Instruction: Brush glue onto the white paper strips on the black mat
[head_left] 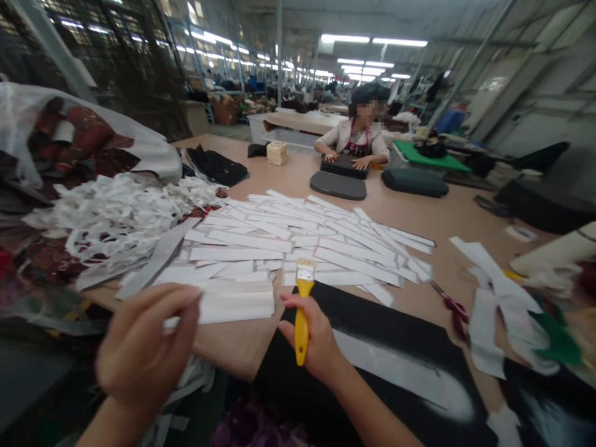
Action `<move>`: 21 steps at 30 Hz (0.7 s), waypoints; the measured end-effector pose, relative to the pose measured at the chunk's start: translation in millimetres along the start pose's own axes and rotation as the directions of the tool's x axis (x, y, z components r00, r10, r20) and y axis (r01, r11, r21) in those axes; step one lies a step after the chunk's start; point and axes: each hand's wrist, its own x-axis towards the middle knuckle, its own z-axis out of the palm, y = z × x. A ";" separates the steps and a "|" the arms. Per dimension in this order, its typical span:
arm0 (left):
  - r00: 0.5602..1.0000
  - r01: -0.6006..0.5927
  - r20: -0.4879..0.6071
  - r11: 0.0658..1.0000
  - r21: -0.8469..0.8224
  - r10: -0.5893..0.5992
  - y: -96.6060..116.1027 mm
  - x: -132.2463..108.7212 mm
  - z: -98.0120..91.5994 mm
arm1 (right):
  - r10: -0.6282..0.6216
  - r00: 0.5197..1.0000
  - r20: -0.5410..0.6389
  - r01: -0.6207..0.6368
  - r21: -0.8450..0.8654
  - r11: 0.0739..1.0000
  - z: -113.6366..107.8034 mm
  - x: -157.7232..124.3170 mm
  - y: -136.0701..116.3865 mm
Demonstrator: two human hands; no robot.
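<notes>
My right hand (314, 338) is closed around a paintbrush (302, 323) with a yellow handle, its pale bristles pointing up and away from me. Beneath that forearm lies a black sheet (391, 316) bearing a long white strip (410, 366), with whitish smears round the strip's right end. My left hand (146, 344) is slightly blurred, thumb and fingers pinched together. Its fingertips overlap the left end of a short stack of white strips (237, 302); whether they grip one cannot be made out. Past both hands spreads a loose pile of white strips (298, 239).
Tangled white scraps (125, 217) heap up at left. Scissors (449, 301) and cut white pieces (498, 304) lie to the right. Across the table (274, 183), a co-worker (356, 133) presses both hands on dark padded pieces (344, 164), near a pale block (277, 153).
</notes>
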 end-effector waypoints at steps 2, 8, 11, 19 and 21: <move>0.972 -0.187 0.104 0.960 -0.207 0.211 51.7 5.3 27.4 | -0.040 0.994 -0.099 0.053 0.126 0.991 -29.8 0.1 -18.3; 0.942 0.263 0.335 0.602 -0.754 0.009 145.1 18.8 76.7 | -0.029 0.976 -0.217 0.000 -0.136 0.991 -99.9 -34.1 -32.0; 0.810 0.586 0.530 0.364 -0.724 -0.250 137.3 13.6 100.6 | 0.127 0.968 -0.215 -0.192 -0.314 0.930 -132.4 -75.2 -13.9; 0.267 0.948 0.892 0.264 -0.175 -0.365 89.2 -53.6 154.8 | 0.560 0.751 -0.350 -0.658 -0.328 0.678 -196.3 -169.7 53.2; 0.236 0.892 0.909 0.447 -0.064 -0.343 81.0 -69.2 158.4 | 0.627 0.690 -0.361 -0.722 -0.285 0.631 -196.5 -179.8 66.5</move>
